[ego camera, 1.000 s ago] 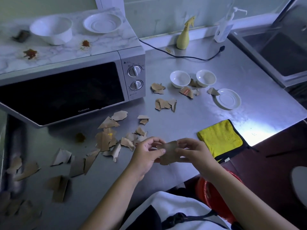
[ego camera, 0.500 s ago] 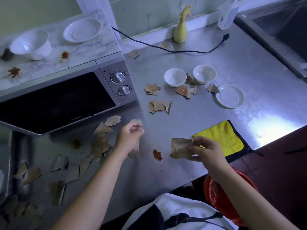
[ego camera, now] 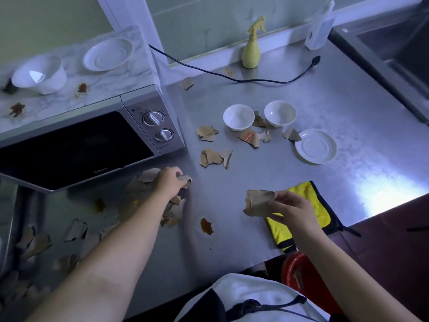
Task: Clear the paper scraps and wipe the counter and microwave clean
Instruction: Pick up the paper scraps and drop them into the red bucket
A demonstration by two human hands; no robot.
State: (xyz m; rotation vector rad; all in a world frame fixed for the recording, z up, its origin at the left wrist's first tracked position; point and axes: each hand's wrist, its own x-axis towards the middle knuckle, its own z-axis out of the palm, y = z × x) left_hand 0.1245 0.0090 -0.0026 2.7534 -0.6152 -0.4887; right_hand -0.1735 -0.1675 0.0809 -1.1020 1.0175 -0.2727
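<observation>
**Both hands on paper scraps at the near counter**

Closest to me, a red bin (ego camera: pixel 299 270) sits below the counter's near edge on the right. Just beyond it my right hand (ego camera: pixel 294 208) hovers over the counter (ego camera: pixel 255 175). Its fingers (ego camera: pixel 282 197) are pinching a wad of paper scraps (ego camera: pixel 257 202) beside the yellow cloth (ego camera: pixel 308 201), which lies at the near right edge. Left of the wad, a brown stain (ego camera: pixel 206 226) marks the steel.

My left hand (ego camera: pixel 168 180) is down in front of the microwave (ego camera: pixel 92 145), its fingers curled round a single scrap (ego camera: pixel 186 180). More loose scraps (ego camera: pixel 174 212) lie under the wrist and spread away to the near left.

Farther out, a scrap cluster (ego camera: pixel 213 156) lies mid-counter. Beyond it stand two small bowls (ego camera: pixel 238 117) and a saucer (ego camera: pixel 316 146), with torn pieces between and beside them.

The microwave's top, far left, carries brown spots (ego camera: pixel 82 87), a white bowl (ego camera: pixel 39 74) and a plate (ego camera: pixel 108 53). At the far wall stand a yellow spray bottle (ego camera: pixel 251 49) and a black cable (ego camera: pixel 232 76).
</observation>
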